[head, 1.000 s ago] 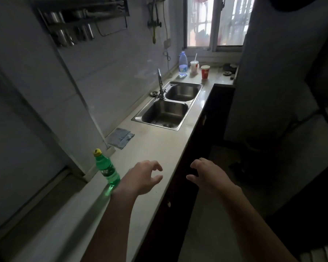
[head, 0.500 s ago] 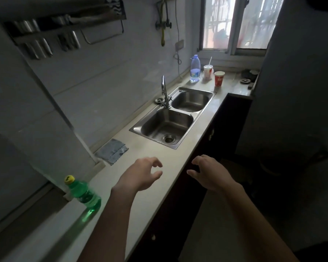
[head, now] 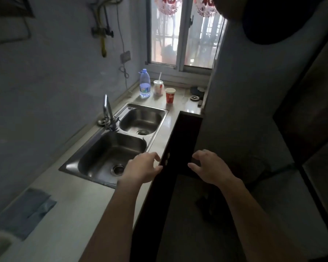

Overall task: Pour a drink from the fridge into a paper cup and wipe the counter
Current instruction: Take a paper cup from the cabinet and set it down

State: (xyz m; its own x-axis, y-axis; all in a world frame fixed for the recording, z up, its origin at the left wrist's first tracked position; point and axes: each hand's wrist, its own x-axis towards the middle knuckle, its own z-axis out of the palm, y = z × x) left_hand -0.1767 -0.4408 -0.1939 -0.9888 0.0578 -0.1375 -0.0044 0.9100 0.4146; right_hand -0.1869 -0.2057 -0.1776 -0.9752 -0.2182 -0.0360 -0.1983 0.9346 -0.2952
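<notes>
The worktop (head: 83, 214) runs away from the person along the wall, under and ahead of the left hand (head: 143, 170). A steel double sink (head: 133, 135) is set into it, its near basin just ahead and left of that hand. A folded blue cloth (head: 25, 208) lies flat on the worktop, well back and left of both hands, near the wall.

Both hands are empty, with fingers loosely curled and spread and nothing pinched. The left hovers over the front edge of the worktop. The right hand (head: 208, 168) hangs beside it, past the dark cabinet front and over the floor.

A clear water bottle (head: 144, 86) stands under the window, well ahead of the hands. A lidded cup with a straw (head: 158, 88) stands just to its right.

The red paper cup (head: 170, 95) is upright and open-mouthed, just right of the straw cup. It is beyond the far basin and well out of reach of either hand.

The step looks like going to fetch that cup. It is best done by closing in first, then taking the cup low on its wall with a light grip, since paper crushes easily. The reach should come in from the right side, clear of the straw cup. No drink from the fridge is in view.
</notes>
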